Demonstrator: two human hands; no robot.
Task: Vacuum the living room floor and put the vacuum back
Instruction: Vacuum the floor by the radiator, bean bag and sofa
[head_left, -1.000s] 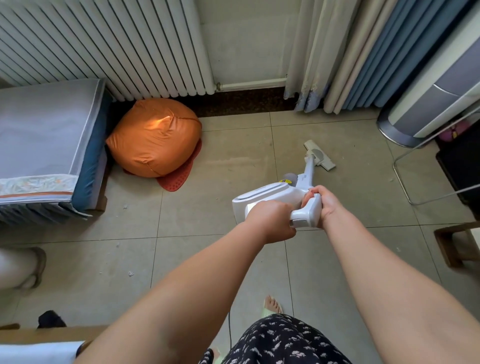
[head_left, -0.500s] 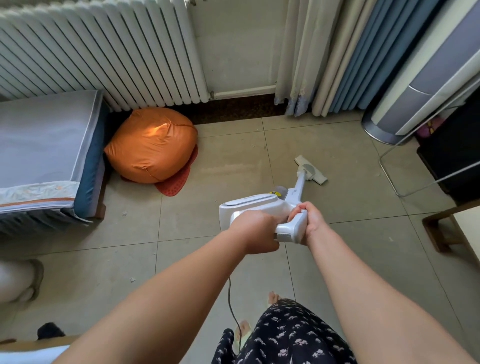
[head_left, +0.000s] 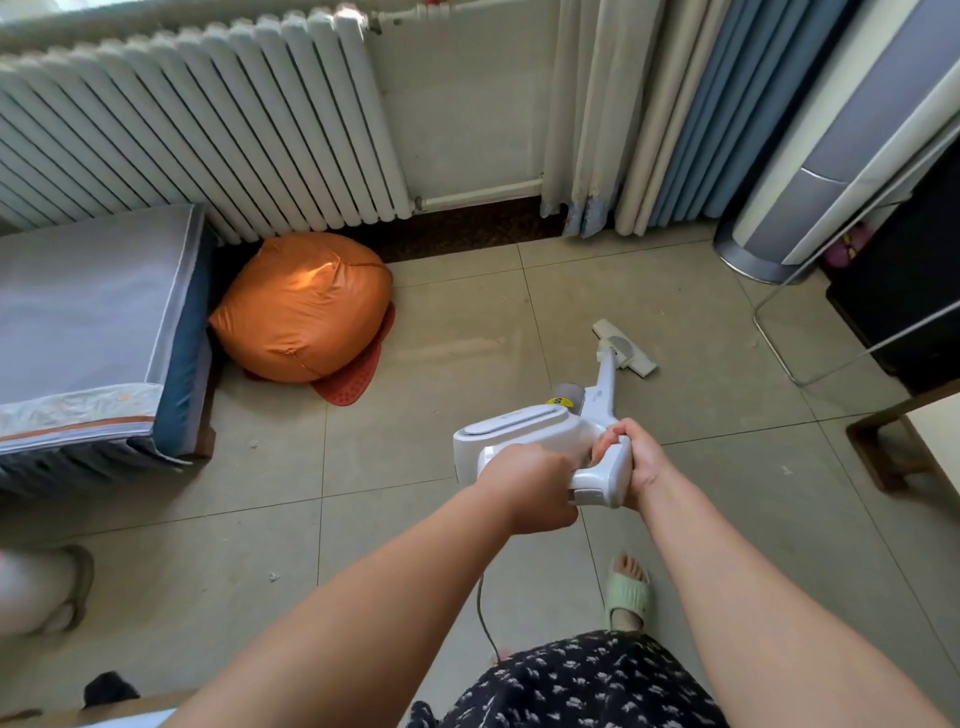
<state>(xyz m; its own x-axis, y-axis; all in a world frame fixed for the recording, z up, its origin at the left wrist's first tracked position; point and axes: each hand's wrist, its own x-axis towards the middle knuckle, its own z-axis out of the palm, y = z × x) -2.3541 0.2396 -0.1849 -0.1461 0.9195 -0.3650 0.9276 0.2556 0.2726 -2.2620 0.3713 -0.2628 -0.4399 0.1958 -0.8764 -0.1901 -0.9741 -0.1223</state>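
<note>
- Both hands, left hand and right hand, grip the white stick vacuum; its flat floor head rests on beige tiles.
- Vacuuming is under way; crumbs likely need the next sweep leftward.

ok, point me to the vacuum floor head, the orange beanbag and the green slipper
vacuum floor head (head_left: 626, 348), head view, on its flat white top.
orange beanbag (head_left: 301, 306), head view, on its lit upper side.
green slipper (head_left: 629, 594), head view, on the strap across the foot.
</note>
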